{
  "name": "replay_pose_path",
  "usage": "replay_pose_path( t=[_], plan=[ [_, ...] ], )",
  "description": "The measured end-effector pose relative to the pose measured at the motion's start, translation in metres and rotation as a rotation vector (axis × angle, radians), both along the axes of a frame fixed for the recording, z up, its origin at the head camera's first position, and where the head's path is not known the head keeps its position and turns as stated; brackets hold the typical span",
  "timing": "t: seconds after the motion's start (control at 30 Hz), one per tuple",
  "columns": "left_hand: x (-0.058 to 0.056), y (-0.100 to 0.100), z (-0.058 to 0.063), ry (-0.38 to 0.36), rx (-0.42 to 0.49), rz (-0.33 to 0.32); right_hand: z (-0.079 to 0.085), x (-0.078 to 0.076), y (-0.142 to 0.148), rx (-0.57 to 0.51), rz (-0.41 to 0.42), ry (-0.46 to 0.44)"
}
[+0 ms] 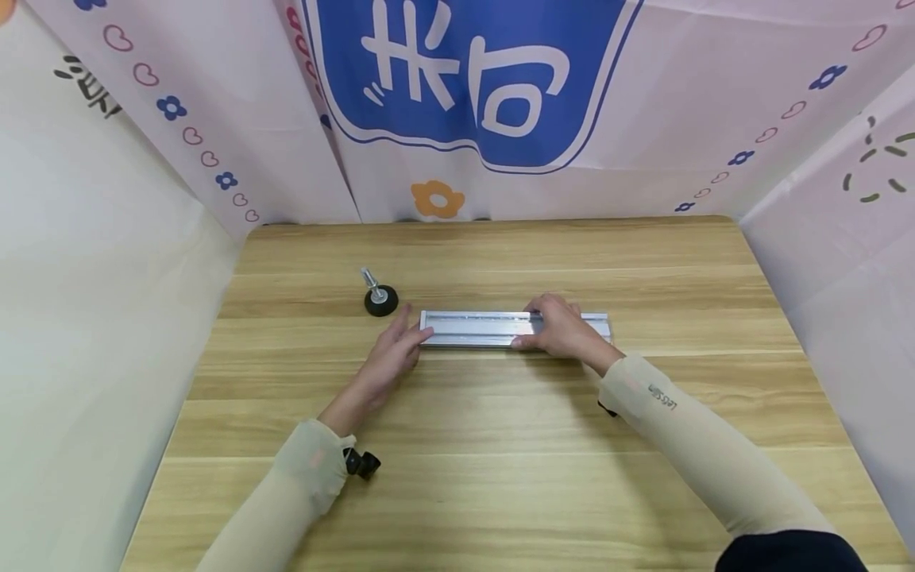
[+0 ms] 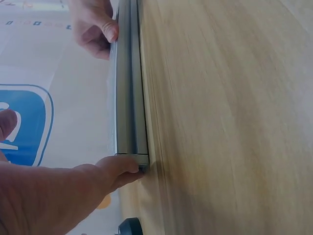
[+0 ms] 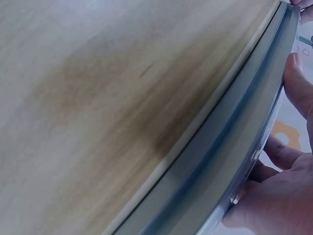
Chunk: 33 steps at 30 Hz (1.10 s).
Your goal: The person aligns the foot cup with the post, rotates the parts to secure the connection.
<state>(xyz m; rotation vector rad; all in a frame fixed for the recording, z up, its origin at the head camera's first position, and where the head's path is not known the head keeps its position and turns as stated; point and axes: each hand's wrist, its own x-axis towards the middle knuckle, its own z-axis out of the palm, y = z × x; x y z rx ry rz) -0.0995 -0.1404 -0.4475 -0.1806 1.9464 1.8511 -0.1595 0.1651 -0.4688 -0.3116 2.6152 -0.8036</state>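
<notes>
Metal rail (image 1: 475, 327): right of the black foot (image 1: 382, 301); I think two hands give steadiness.
Left hand (image 1: 388, 353): pinches the rail end nearest the foot.
Right hand (image 1: 565, 328): grips across the rail, farther from the foot.

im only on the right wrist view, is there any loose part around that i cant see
Observer: Yes, the head view shows a black round foot with a metal stud, standing on the table.
Operator: which hand is it closer to
Observer: The left hand; the foot sits just beyond its fingertips, apart from them.
Operator: ok and where does the rail end on the right
Observer: The metal rail ends a little past where the right hand grips it.
</notes>
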Motion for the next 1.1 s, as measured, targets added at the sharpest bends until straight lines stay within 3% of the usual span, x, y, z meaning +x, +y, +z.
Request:
replay_pose_path(
  t=[0.3, 0.53, 1.1],
  plan=[
    [0.002, 0.0, -0.004, -0.038, 0.165, 0.049, 0.004, 0.0, -0.001, 0.011, 0.04, 0.003],
    [0.004, 0.002, -0.004, -0.039, 0.206, 0.075, 0.006, -0.003, 0.0, 0.014, 0.109, -0.008],
    [0.004, 0.001, -0.011, -0.059, 0.349, 0.179, 0.007, -0.01, 0.001, -0.039, 0.167, -0.057]
  ],
)
